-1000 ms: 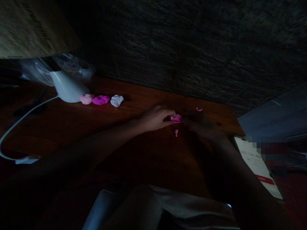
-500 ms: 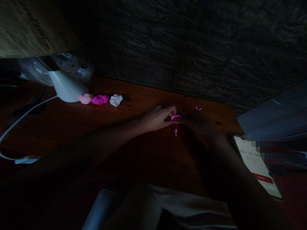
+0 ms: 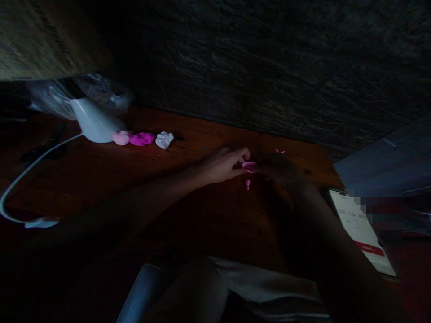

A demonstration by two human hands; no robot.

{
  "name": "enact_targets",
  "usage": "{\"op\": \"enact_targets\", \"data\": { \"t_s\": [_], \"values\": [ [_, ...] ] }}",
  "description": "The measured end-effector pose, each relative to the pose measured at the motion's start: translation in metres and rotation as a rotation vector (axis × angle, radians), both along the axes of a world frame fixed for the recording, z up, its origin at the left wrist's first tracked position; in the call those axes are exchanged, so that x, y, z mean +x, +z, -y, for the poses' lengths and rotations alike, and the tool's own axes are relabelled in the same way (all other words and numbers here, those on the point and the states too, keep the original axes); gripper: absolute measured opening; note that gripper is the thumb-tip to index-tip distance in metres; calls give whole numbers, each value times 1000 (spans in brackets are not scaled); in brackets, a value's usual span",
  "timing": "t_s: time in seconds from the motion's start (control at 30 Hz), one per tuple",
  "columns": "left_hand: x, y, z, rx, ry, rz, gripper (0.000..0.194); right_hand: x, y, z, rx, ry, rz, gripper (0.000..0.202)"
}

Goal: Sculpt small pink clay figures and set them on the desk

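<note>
A thin, rounded piece of pink modelling clay point(image 3: 248, 167) is held between my two hands over the wooden table. My left hand point(image 3: 226, 165) has its thumb and fingers closed at the clay's left edge. From the right, my right hand point(image 3: 281, 169) grips the same piece, with fingers partly lost in shadow. Just below them lies a small pink clay bit point(image 3: 248, 184) with a round head and a short stem. Thin pink clay strips point(image 3: 279, 151) rest on the table beyond my right hand.
Lumps of pale pink clay point(image 3: 122, 137), magenta clay point(image 3: 142, 139) and white clay point(image 3: 164, 140) sit beside a white lamp base point(image 3: 96, 123). A white cable point(image 3: 20, 179) curves at the left. A lit phone point(image 3: 362, 231) lies at the right edge. A dark brick wall point(image 3: 235, 67) stands behind.
The view has shifted very slightly. Both hands stay on the pink clay in nearly the same place, with only small finger movement.
</note>
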State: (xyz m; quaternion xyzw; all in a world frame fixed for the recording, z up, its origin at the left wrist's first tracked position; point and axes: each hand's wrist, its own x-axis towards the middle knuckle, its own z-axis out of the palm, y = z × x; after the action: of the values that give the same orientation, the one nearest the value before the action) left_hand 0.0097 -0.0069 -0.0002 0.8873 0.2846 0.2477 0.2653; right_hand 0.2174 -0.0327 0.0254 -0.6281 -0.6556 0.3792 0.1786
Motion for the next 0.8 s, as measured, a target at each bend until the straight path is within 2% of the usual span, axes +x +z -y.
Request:
{"op": "enact_targets", "data": {
  "t_s": [0.33, 0.47, 0.57, 0.67, 0.8],
  "values": [
    [0, 0, -2, -4, -15, 19, 19, -1, 5, -8, -55, 60, -33, 46],
    [0, 0, -2, -2, 18, 6, 20, 0, 3, -8, -45, 71, -10, 39],
    [0, 1, -2, -3, 18, -7, 20, 2, 0, -5, -14, 65, -40, 43],
    [-1, 1, -2, -2, 7, -4, 20, 5, 1, 0, -49, 60, -111, 48],
    [-2, 2, -2, -13, 17, -10, 21, 10, 7, 6, -85, -17, -142, 54]
  ]
}}
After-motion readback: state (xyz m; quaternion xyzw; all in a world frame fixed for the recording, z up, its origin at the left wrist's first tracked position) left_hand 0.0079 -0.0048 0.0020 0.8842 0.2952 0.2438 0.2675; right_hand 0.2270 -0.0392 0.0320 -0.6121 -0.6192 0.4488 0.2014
